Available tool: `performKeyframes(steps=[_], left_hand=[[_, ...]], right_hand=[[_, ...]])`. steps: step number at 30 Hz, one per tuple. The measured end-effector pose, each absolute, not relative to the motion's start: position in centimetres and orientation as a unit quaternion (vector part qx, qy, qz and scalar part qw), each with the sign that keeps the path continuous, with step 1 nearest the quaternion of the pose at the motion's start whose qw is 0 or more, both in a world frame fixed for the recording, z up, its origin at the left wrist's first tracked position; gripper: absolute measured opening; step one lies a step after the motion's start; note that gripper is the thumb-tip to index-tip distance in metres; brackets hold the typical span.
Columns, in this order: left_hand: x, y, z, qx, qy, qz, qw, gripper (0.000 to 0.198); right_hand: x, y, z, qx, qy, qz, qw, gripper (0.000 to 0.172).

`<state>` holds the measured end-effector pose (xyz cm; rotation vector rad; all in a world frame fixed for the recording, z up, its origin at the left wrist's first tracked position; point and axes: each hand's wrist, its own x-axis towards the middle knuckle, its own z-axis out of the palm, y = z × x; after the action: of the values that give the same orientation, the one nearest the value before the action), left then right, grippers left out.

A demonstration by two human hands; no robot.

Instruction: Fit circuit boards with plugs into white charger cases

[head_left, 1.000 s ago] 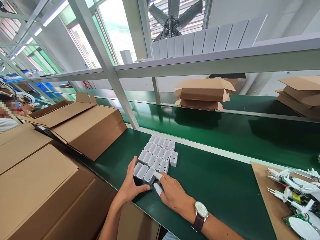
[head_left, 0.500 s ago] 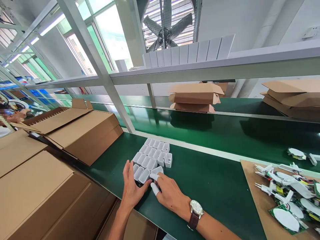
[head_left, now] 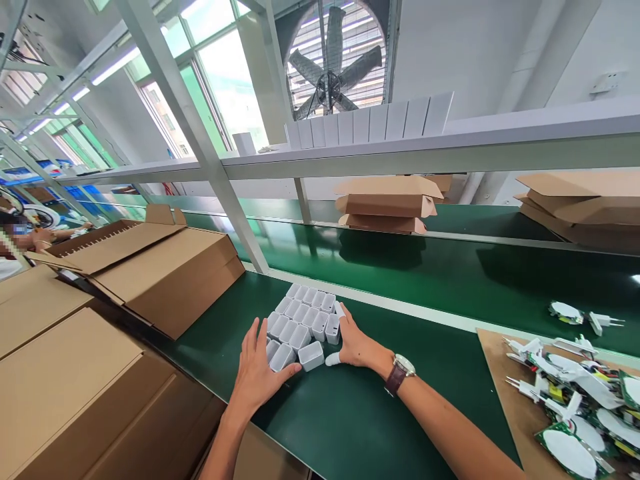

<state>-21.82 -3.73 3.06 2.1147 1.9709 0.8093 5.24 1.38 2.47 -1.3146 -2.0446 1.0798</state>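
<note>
Several small white plastic cases [head_left: 300,313] stand in tight rows on the green work surface. One white case [head_left: 311,356] at the near edge sits askew, a little apart from the rows. My left hand [head_left: 260,373] is open at the near left corner of the group, its fingers along the left side and the thumb close to the askew case. On the right side, my right hand [head_left: 354,341] is open, with white finger covers on its thumb and a finger; that finger reaches the far right cases. Each hand is beside the group, and neither holds a case.
Large cardboard boxes [head_left: 170,280] stand along the left. At the right, a brown board [head_left: 500,393] bears a pile of white and green electronic parts [head_left: 575,393]. A metal post [head_left: 215,167] and shelf rise behind the surface. Folded cartons [head_left: 385,203] lie beyond. A co-worker's arm [head_left: 50,237] shows far left.
My right hand has moved from the near edge to the right side of the group and spread open. The askew case has shifted slightly nearer. My left hand stays near its corner.
</note>
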Motion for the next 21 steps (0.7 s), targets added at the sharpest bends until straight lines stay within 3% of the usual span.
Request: performKeyframes(steps=[2, 4, 10, 21], left_hand=[[-22.2, -3.2, 3.2, 0.716, 0.648, 0.248, 0.074, 0.108], [-22.5, -2.9, 3.2, 0.722, 0.645, 0.236, 0.079, 0.100], [-22.8, -2.7, 2.8, 0.723, 0.646, 0.236, 0.065, 0.089], [-23.1, -2.6, 2.2, 0.712, 0.653, 0.252, 0.046, 0.084]], right_hand=[[5.0, 2.5, 2.0, -0.455, -0.753, 0.406, 0.248, 0.140], [4.9, 3.1, 1.6, -0.432, -0.757, 0.406, 0.273, 0.144], [4.5, 3.5, 0.9, -0.392, -0.786, 0.359, 0.316, 0.122], [4.9, 3.0, 1.1, -0.397, -0.815, 0.296, 0.302, 0.107]])
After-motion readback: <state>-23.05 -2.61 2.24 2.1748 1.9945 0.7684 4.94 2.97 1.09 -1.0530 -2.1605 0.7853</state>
